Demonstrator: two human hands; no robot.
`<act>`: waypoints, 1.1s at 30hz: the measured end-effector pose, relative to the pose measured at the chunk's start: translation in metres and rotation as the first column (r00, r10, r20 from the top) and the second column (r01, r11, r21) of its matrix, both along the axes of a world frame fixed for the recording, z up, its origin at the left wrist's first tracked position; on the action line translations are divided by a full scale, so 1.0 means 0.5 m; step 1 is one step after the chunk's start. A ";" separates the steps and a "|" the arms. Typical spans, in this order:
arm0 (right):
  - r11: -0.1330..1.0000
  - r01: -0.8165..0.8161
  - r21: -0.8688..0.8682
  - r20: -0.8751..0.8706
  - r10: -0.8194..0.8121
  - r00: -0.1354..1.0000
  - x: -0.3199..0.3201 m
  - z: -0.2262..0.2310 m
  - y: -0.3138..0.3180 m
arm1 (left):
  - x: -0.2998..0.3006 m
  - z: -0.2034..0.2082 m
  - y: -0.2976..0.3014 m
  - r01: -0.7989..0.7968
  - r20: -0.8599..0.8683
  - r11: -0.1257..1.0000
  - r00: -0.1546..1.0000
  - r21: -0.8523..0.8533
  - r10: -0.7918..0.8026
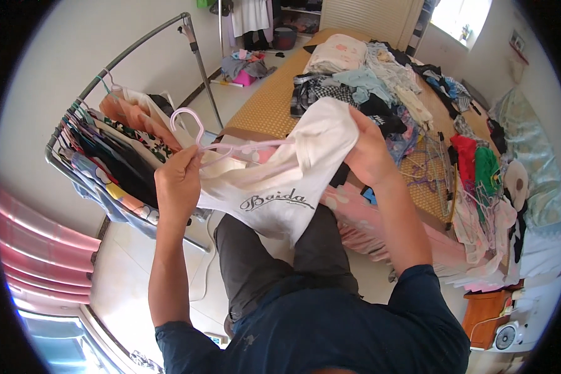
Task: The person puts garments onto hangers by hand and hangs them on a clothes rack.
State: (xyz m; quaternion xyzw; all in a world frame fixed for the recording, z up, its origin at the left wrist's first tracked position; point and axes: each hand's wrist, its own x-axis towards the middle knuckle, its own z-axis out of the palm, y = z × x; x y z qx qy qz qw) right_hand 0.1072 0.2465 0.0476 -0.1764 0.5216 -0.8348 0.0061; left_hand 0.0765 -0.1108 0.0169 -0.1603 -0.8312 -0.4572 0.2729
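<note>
A white top [268, 181] with dark lettering across its front hangs between my two hands in front of my legs. Through its neck opening runs a pale pink clothes hanger [196, 118], its hook sticking up at the left. My left hand [179, 177] is closed on the hanger just below the hook. At the top's right side, my right hand [373, 149] grips the fabric, with the cloth stretched up beside it. The right end of the hanger is hidden inside the top.
On the left stands a grey metal clothes rack [124, 53] loaded with hanging clothes [118, 156]. A bed with a woven tan mat [271, 93] holds heaped clothes [368, 81] and loose hangers [427, 165]. A small white fan [508, 336] stands at the lower right; pink curtains [40, 249] hang at left.
</note>
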 end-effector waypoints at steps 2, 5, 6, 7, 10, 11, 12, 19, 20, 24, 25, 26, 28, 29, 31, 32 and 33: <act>0.992 -0.051 -0.117 0.021 0.053 0.998 0.005 -0.001 0.008 | 0.001 -0.005 -0.003 -0.023 0.007 1.000 1.000 -0.014 0.023; 0.999 -0.016 -0.035 0.177 0.022 0.984 0.003 -0.010 0.007 | 0.010 -0.005 -0.004 -0.042 -0.001 0.999 0.999 -0.027 0.042; 0.998 -0.048 -0.045 0.150 0.055 0.987 0.002 -0.015 0.002 | 0.015 -0.004 -0.001 -0.038 -0.025 0.999 0.999 -0.025 0.038; 0.996 -0.022 0.086 0.094 0.014 0.995 -0.001 -0.020 -0.005 | 0.019 -0.002 0.003 -0.061 -0.034 0.997 0.998 -0.043 0.059; 0.962 0.050 0.270 -0.013 -0.049 0.999 -0.009 -0.030 -0.021 | 0.033 0.003 0.025 -0.016 -0.049 1.000 0.999 0.020 0.017; 0.938 0.100 0.332 -0.093 -0.073 0.993 -0.009 -0.031 -0.025 | 0.043 0.002 0.033 0.009 -0.069 1.000 0.998 -0.026 -0.010; 0.914 0.149 0.379 -0.186 -0.083 0.979 -0.011 -0.031 -0.028 | 0.049 0.000 0.040 0.046 -0.082 0.998 0.995 -0.048 -0.050; 0.914 0.284 0.288 -0.405 -0.152 0.901 -0.009 -0.009 -0.029 | 0.050 -0.005 0.035 0.115 -0.055 0.986 0.991 -0.124 -0.123; 0.906 0.237 0.351 -0.371 -0.097 0.923 -0.001 -0.007 -0.028 | 0.052 -0.011 0.039 0.115 -0.052 0.986 0.991 -0.120 -0.122; 0.921 0.151 0.358 -0.311 -0.035 0.950 0.016 -0.004 -0.054 | 0.056 -0.034 0.074 0.182 -0.076 0.966 0.977 -0.185 -0.199; 0.952 0.081 0.297 -0.227 -0.012 0.974 0.017 -0.004 -0.063 | 0.059 -0.038 0.081 0.186 -0.039 0.973 0.980 -0.136 -0.193; 0.951 0.076 0.300 -0.225 -0.007 0.974 0.016 -0.004 -0.072 | 0.061 -0.041 0.084 0.185 -0.001 0.979 0.982 -0.088 -0.186; 0.805 0.295 0.515 -0.416 -0.066 0.907 0.016 -0.002 -0.079 | 0.061 -0.040 0.080 0.183 0.035 0.983 0.982 0.026 -0.184; 0.691 0.419 0.590 -0.451 -0.149 0.880 0.016 -0.001 -0.076 | 0.062 -0.037 0.071 0.166 0.048 0.985 0.985 0.039 -0.168; 0.574 0.497 0.651 -0.502 -0.165 0.849 0.020 0.003 -0.056 | 0.063 -0.030 0.051 0.141 0.104 0.984 0.983 0.106 -0.152; 0.429 0.588 0.686 -0.580 -0.166 0.798 0.024 0.006 -0.041 | 0.064 -0.027 0.042 0.137 0.104 0.985 0.983 0.108 -0.149; 0.448 0.589 0.672 -0.554 -0.224 0.802 0.020 0.000 -0.039 | 0.064 -0.025 0.035 0.145 0.103 0.970 0.981 0.193 -0.167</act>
